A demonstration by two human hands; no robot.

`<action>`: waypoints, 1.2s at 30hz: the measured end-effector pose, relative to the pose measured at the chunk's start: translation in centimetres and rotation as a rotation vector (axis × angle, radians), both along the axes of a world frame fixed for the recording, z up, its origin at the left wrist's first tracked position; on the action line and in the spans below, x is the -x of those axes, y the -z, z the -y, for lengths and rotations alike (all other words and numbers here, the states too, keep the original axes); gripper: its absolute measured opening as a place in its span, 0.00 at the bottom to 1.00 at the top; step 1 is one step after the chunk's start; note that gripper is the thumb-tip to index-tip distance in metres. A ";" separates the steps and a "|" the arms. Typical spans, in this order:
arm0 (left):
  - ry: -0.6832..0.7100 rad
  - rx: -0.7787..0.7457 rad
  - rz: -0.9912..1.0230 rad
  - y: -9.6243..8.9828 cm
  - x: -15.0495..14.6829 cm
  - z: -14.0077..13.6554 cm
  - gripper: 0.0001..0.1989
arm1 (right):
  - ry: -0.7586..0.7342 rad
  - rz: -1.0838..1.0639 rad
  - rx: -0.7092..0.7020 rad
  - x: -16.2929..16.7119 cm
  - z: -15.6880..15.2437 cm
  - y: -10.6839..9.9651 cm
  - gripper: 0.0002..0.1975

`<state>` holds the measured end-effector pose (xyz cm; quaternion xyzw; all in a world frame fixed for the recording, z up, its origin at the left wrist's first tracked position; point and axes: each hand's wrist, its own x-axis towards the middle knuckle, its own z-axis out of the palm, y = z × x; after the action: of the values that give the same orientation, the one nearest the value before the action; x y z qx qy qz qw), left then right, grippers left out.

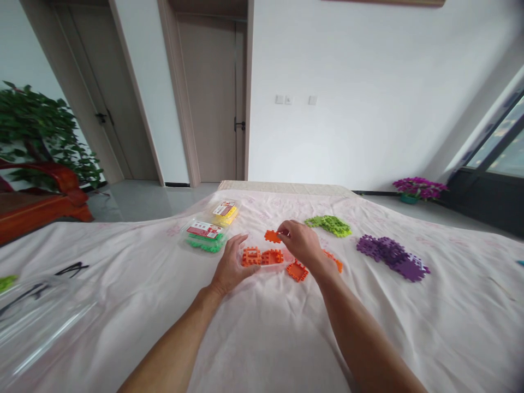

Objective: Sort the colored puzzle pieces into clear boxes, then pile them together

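Observation:
My left hand (pixel 233 262) is curved round the left end of a clear plastic box (pixel 272 267), thumb at the near side and fingers at the far side. Inside lie orange interlocking building pieces, among them a window-like frame (pixel 251 256) and another orange piece (pixel 273 257). Pinched in my right hand (pixel 298 239) is a flat orange toothed building piece (pixel 272 236), held above the box's far edge. On the cloth right of the box rests a square orange piece (pixel 297 270). More orange pieces (pixel 334 261) are partly hidden behind my right wrist.
Lidded boxes of green pieces (pixel 204 237) and yellow pieces (pixel 225 213) stand left on the cloth (pixel 262 333). Lime-green pieces (pixel 331 225) and purple pieces (pixel 393 257) are heaped on the right. Empty clear packaging (pixel 45 327) and black-framed glasses (pixel 71 268) lie far left.

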<state>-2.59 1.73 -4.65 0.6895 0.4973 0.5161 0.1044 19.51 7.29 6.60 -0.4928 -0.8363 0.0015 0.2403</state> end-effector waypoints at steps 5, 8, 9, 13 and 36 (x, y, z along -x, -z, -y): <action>0.097 0.019 0.092 -0.3 -0.6 0.4 0.39 | 0.024 0.143 -0.024 1.8 -0.1 1.7 0.07; 0.134 0.018 0.122 -0.4 -0.8 0.4 0.39 | -0.001 0.210 0.014 2.2 -0.4 2.3 0.07; 0.138 0.016 0.127 -0.4 -0.8 0.4 0.39 | -0.022 0.223 0.035 2.2 -0.5 2.4 0.07; 0.135 0.012 0.130 -0.4 -0.9 0.4 0.39 | -0.078 0.244 0.108 2.0 -0.7 2.2 0.08; 0.036 0.205 0.022 -1.2 -0.8 1.1 0.16 | -0.050 0.194 0.184 1.7 -0.1 2.0 0.13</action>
<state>-1.82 0.62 -3.46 0.6782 0.5339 0.4684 0.1889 17.77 7.37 4.59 -0.4894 -0.8641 0.0368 0.1119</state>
